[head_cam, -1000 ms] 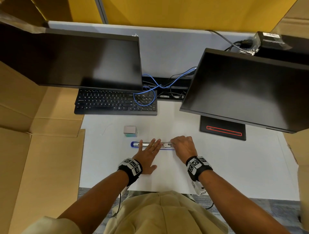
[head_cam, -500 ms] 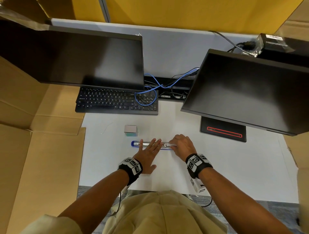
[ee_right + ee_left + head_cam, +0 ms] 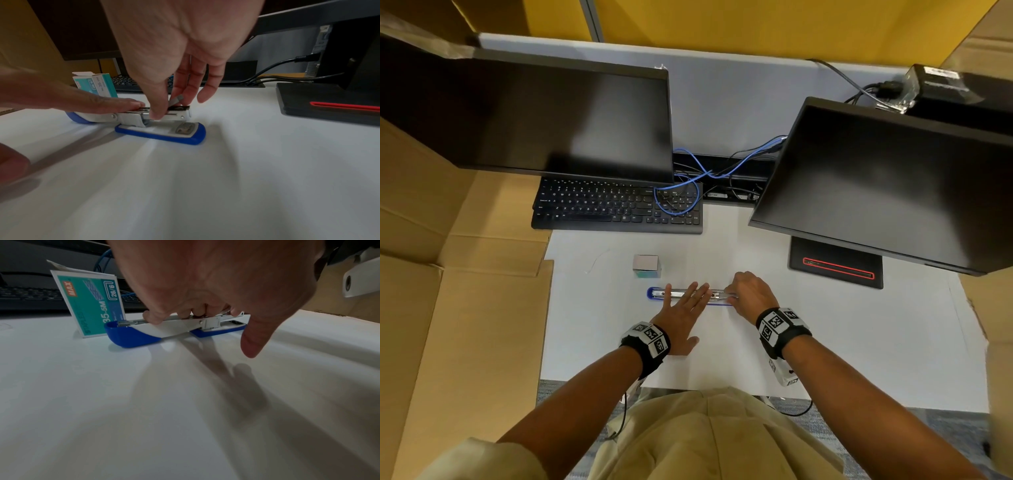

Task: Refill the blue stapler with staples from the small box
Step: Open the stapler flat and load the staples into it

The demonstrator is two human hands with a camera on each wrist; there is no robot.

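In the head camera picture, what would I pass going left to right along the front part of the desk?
Cardboard → small box → blue stapler → left hand → right hand → black monitor base.

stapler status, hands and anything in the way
Left hand flat, pressing the opened blue stapler down. Right hand pinching a staple strip at the magazine. Staple box stands just behind, flap open. Nothing in the way.
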